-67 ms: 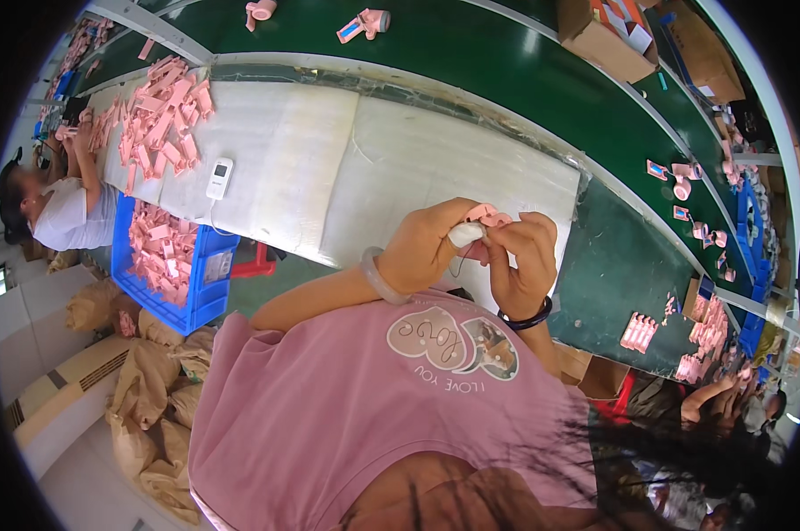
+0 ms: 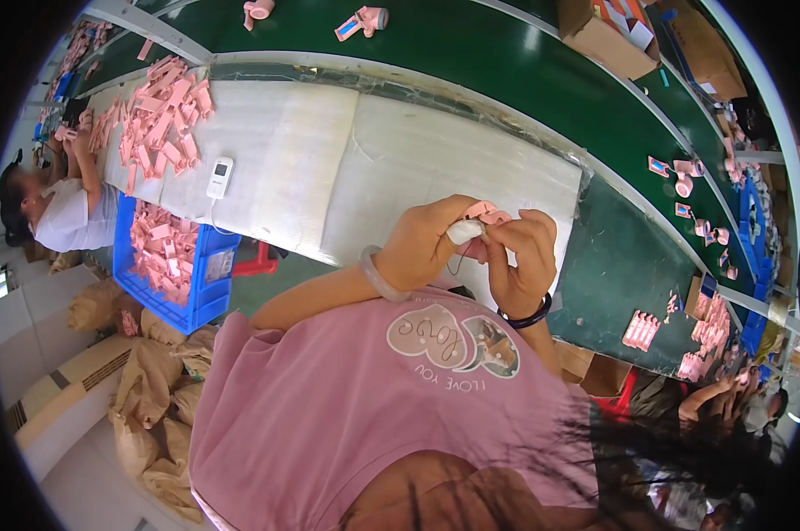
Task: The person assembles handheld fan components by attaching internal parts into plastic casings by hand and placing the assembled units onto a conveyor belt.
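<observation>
Both my hands meet over the near edge of the padded bench, fingers closed around a small pink plastic part [image 2: 486, 212]. My left hand [image 2: 422, 243] grips it from the left, with a white wrapping [image 2: 465, 232] at its thumb tip. From the right, my right hand [image 2: 525, 257] pinches the part between thumb and fingers. Just below the fingers, a thin dark strand hangs down. Much of the part is hidden by my fingers, so its exact kind cannot be made out.
A heap of pink plastic parts [image 2: 161, 115] lies on the white padded sheet [image 2: 293, 159], near a white handheld device [image 2: 221, 178] with a cord. More fill a blue crate [image 2: 207, 281] at left. Beyond runs a green surface [image 2: 471, 62] carrying pink assemblies [image 2: 362, 24]. Other people work on both sides.
My hands hold the pink part in nearly the same pose, with only a slight shift of the fingers.
</observation>
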Demonstrator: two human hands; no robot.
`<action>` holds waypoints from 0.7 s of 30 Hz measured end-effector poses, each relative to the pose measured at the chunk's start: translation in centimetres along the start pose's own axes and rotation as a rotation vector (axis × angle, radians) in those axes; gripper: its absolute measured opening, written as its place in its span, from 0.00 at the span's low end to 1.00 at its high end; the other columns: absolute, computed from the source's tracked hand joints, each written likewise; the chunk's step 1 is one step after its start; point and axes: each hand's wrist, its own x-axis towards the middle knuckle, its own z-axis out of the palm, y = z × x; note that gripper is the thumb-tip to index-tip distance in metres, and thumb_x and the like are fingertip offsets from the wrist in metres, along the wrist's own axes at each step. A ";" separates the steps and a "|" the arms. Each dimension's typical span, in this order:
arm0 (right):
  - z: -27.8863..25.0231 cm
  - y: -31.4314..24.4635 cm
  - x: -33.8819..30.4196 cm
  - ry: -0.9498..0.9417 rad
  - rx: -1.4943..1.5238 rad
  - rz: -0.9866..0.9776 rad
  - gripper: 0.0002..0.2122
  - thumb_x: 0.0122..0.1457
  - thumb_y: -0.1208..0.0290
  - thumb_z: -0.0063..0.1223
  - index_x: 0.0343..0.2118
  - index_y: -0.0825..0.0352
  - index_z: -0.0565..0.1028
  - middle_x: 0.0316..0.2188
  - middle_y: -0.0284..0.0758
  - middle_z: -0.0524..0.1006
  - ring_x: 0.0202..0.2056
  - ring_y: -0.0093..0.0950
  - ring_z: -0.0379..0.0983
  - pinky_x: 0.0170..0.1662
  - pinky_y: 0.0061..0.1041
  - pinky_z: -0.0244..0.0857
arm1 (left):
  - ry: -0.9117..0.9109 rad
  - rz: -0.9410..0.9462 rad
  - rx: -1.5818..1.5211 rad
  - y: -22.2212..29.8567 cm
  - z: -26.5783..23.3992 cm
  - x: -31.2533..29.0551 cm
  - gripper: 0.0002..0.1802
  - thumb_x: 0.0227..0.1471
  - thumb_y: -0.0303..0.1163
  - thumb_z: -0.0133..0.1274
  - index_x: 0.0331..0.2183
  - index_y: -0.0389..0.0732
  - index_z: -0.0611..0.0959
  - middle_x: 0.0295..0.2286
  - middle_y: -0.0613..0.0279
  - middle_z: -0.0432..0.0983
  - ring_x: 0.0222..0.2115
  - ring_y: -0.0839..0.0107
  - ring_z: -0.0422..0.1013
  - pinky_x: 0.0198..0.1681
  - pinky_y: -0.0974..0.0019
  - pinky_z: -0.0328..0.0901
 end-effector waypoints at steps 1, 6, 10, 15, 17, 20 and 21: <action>0.0 0.1 -0.1 0.001 -0.001 -0.009 0.09 0.43 0.81 0.62 0.30 0.65 0.76 0.25 0.32 0.75 0.29 0.29 0.71 0.45 0.35 0.62 | 0.043 -0.039 -0.108 0.1 0.2 -0.2 0.13 0.59 0.25 0.43 0.46 0.34 0.73 0.43 0.57 0.75 0.40 0.69 0.74 0.36 0.69 0.71; 0.6 2.1 0.5 -0.054 -0.031 0.038 0.11 0.46 0.78 0.61 0.35 0.64 0.76 0.29 0.32 0.75 0.32 0.32 0.70 0.46 0.34 0.61 | 0.061 -0.290 -0.223 -1.5 -0.3 2.4 0.18 0.61 0.32 0.41 0.51 0.38 0.72 0.39 0.59 0.77 0.30 0.78 0.72 0.21 0.78 0.64; -0.8 4.7 -1.1 -0.031 -0.046 0.219 0.15 0.49 0.78 0.59 0.42 0.66 0.74 0.36 0.36 0.76 0.38 0.36 0.70 0.46 0.33 0.61 | -0.011 -0.274 -0.224 -5.5 -0.5 7.0 0.21 0.63 0.39 0.38 0.52 0.38 0.71 0.31 0.61 0.76 0.21 0.81 0.68 0.19 0.77 0.63; -3.7 11.3 -5.3 -0.006 -0.058 0.442 0.13 0.51 0.79 0.56 0.41 0.68 0.73 0.37 0.40 0.75 0.38 0.36 0.72 0.43 0.31 0.64 | 0.042 -0.434 -0.194 -7.9 1.2 16.7 0.22 0.62 0.45 0.37 0.48 0.38 0.72 0.29 0.59 0.77 0.18 0.76 0.70 0.16 0.72 0.65; -5.2 14.7 -6.8 0.010 -0.024 0.523 0.11 0.52 0.79 0.55 0.40 0.68 0.73 0.36 0.41 0.74 0.37 0.36 0.73 0.41 0.30 0.66 | 0.119 -0.314 -0.185 -12.4 0.8 21.0 0.22 0.62 0.46 0.38 0.46 0.39 0.72 0.29 0.59 0.77 0.19 0.75 0.71 0.16 0.71 0.66; -8.3 21.0 -9.0 0.105 -0.082 0.556 0.11 0.54 0.79 0.54 0.41 0.69 0.73 0.34 0.41 0.75 0.33 0.34 0.74 0.38 0.28 0.69 | 0.151 -0.452 -0.294 -13.9 0.1 26.8 0.21 0.61 0.45 0.40 0.46 0.39 0.72 0.28 0.56 0.78 0.17 0.71 0.72 0.14 0.67 0.70; -9.6 23.4 -9.3 0.080 -0.135 0.543 0.10 0.54 0.80 0.53 0.40 0.69 0.73 0.34 0.41 0.75 0.33 0.34 0.75 0.36 0.26 0.69 | 0.162 -0.477 -0.258 -15.3 -0.7 28.4 0.21 0.60 0.46 0.41 0.45 0.39 0.73 0.28 0.56 0.79 0.16 0.71 0.72 0.15 0.67 0.69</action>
